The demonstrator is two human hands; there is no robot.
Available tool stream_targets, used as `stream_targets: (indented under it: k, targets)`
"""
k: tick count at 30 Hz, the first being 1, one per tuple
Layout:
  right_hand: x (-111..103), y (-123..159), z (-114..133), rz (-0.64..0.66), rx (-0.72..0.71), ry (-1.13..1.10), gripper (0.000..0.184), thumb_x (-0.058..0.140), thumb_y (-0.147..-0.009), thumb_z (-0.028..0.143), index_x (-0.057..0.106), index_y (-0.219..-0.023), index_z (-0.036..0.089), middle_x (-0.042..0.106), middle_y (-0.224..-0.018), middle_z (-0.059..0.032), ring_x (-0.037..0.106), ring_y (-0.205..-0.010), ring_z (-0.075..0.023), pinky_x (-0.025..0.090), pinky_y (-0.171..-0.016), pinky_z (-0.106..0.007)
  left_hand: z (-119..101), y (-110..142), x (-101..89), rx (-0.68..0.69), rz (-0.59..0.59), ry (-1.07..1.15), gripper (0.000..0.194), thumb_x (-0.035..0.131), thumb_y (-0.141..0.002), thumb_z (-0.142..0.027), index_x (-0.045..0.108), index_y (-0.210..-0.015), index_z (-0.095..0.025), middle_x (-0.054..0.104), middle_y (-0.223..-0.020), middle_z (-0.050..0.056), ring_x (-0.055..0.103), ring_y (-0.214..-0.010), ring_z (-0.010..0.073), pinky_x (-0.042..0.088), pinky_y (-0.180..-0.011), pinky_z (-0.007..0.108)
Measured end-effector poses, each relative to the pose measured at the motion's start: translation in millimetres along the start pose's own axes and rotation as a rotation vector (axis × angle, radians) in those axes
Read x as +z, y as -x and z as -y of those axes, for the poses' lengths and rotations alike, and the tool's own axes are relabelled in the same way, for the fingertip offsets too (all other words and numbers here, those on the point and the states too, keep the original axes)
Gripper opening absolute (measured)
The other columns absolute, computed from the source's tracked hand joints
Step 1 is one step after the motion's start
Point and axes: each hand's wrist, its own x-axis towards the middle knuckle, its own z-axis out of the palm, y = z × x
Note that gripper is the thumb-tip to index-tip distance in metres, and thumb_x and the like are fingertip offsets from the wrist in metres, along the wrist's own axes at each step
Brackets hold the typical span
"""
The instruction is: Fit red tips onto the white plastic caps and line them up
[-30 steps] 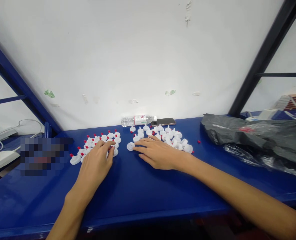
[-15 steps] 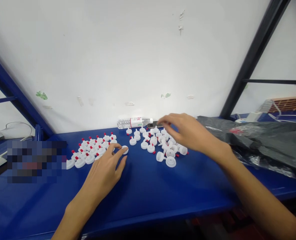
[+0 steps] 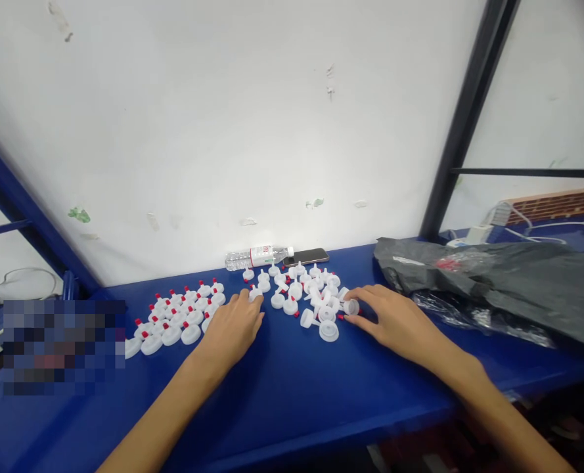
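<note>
Many small white plastic caps lie on a blue table (image 3: 282, 387). A left group of caps with red tips (image 3: 176, 318) stands in rows. A right pile of white caps (image 3: 307, 292) lies loose, a few red bits among them. My left hand (image 3: 232, 325) rests palm down between the two groups, fingertips at a white cap (image 3: 255, 294), fingers loosely together. My right hand (image 3: 395, 320) lies at the pile's right edge, fingers stretched toward a cap on its side (image 3: 351, 306).
A clear water bottle (image 3: 255, 257) and a phone (image 3: 305, 256) lie against the white wall behind the caps. A dark plastic bag (image 3: 493, 279) covers the table's right part. A black post (image 3: 462, 118) rises at the right; blue frame bars stand at left.
My right hand came down from above the pile to its right edge on the table. My left hand slid right toward the loose caps. The view shifted a little.
</note>
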Motion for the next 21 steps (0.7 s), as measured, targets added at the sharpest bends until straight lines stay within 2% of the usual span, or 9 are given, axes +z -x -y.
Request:
stream_targets:
  k: [4,8,10,12,16,18,21]
  targets:
    - [-4.6,-0.4,4.3,-0.038,0.032,0.019,0.017,0.058,-0.098,0.034,0.067,-0.109,0.026,0.073,-0.106,-0.0052,0.069,-0.093,-0.0267,0.054,-0.082,-0.042,-1.5,-1.0,1.1,0.026,0.027,0.015,0.032,0.038,-0.102,-0.016,0.063,-0.122,-0.015,0.063,-0.113,0.015,0.07,-0.092,0.0282,0.057,-0.075,0.039]
    - [-8.4,11.1,1.9,-0.197,0.126,-0.148,0.03,0.059,-0.097,0.036,0.062,-0.126,0.03,0.072,-0.112,-0.0033,0.069,-0.097,-0.0232,0.054,-0.087,-0.038,0.5,10.7,4.1,-0.011,0.0,0.092,0.034,0.037,-0.099,-0.012,0.061,-0.123,-0.014,0.062,-0.111,0.014,0.071,-0.082,0.0261,0.056,-0.069,0.037]
    - [-7.8,20.3,-0.7,-0.254,0.162,-0.243,0.035,0.058,-0.098,0.036,0.059,-0.133,0.032,0.07,-0.116,-0.0024,0.069,-0.097,-0.0211,0.054,-0.089,-0.036,2.1,19.5,9.6,0.0,-0.077,0.175,0.038,0.038,-0.097,-0.012,0.058,-0.129,-0.014,0.061,-0.111,0.013,0.07,-0.077,0.0233,0.056,-0.066,0.035]
    - [-5.3,29.9,-3.3,-0.273,0.189,-0.316,0.029,0.058,-0.099,0.038,0.063,-0.126,0.033,0.069,-0.118,-0.0017,0.07,-0.094,-0.0194,0.055,-0.088,-0.034,2.8,29.8,17.1,0.045,-0.221,0.277,0.04,0.04,-0.096,-0.014,0.057,-0.133,-0.015,0.06,-0.11,0.011,0.069,-0.073,0.0198,0.056,-0.065,0.033]
    - [0.8,43.3,-6.2,-0.271,0.24,-0.415,0.014,0.061,-0.096,0.039,0.065,-0.106,0.029,0.068,-0.115,-0.0007,0.071,-0.095,-0.019,0.056,-0.09,-0.032,-0.5,53.3,29.5,0.115,-0.497,0.476,0.029,0.045,-0.095,-0.021,0.064,-0.117,-0.02,0.063,-0.104,0.007,0.071,-0.075,0.0169,0.057,-0.064,0.027]
    - [2.2,45.0,-6.0,-0.25,0.265,-0.41,0.011,0.061,-0.095,0.038,0.06,-0.098,0.027,0.069,-0.108,-0.0004,0.07,-0.098,-0.0203,0.055,-0.091,-0.033,-2.8,64.6,33.2,0.134,-0.568,0.545,0.022,0.048,-0.094,-0.021,0.066,-0.106,-0.023,0.065,-0.1,0.004,0.073,-0.079,0.0161,0.058,-0.066,0.024]
    - [2.8,43.8,-5.2,-0.178,0.3,-0.292,0.015,0.06,-0.096,0.038,0.055,-0.089,0.026,0.069,-0.099,0.0005,0.069,-0.093,-0.0223,0.053,-0.086,-0.037,-3.2,77.8,39.7,0.126,-0.598,0.611,0.015,0.051,-0.092,-0.02,0.065,-0.094,-0.025,0.066,-0.102,0.003,0.074,-0.079,0.0139,0.059,-0.069,0.02]
